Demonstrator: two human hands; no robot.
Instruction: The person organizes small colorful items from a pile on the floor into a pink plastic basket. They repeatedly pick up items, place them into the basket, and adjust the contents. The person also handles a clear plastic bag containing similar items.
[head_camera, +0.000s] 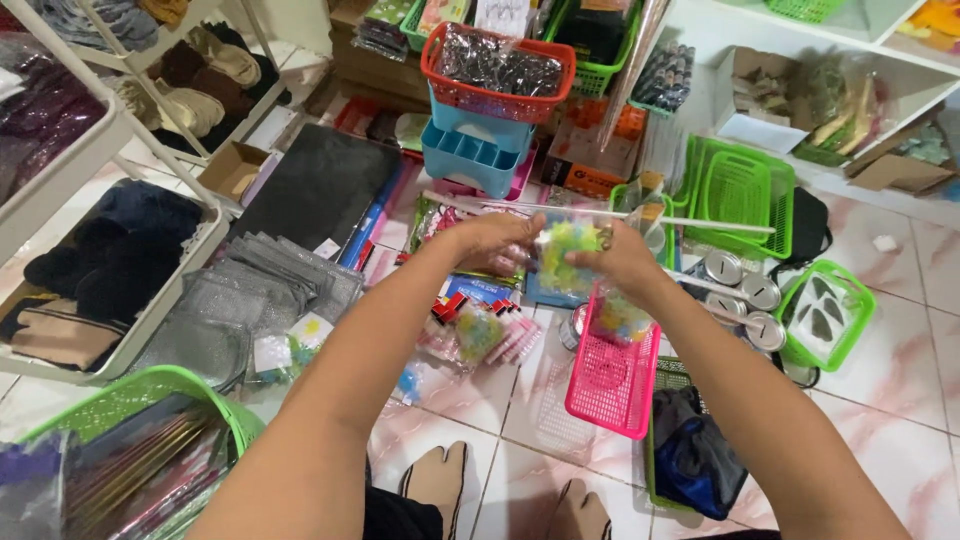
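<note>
2 hands meet on 1 small clear packet (566, 255) of yellow-green pieces, held in the air above the pink basket (612, 375) on the floor. It looks light, soft and crinkly, probably slippery film, so pinching its edges seems safest. The left hand (492, 242) grips its left edge, the right hand (620, 256) its right side, fingers closed on it. Both forearms reach forward, elbows bent, wrists close together.

At my twelve o'clock a red basket (497, 62) of wrapped dark goods sits on a blue compartment tray (470, 150). Green baskets (738, 190) lean at two o'clock, small round tins (745, 290) just below them. A stack of silver mesh pouches (255, 300) lies at nine o'clock, beside a white shelf rack (60, 190).
</note>
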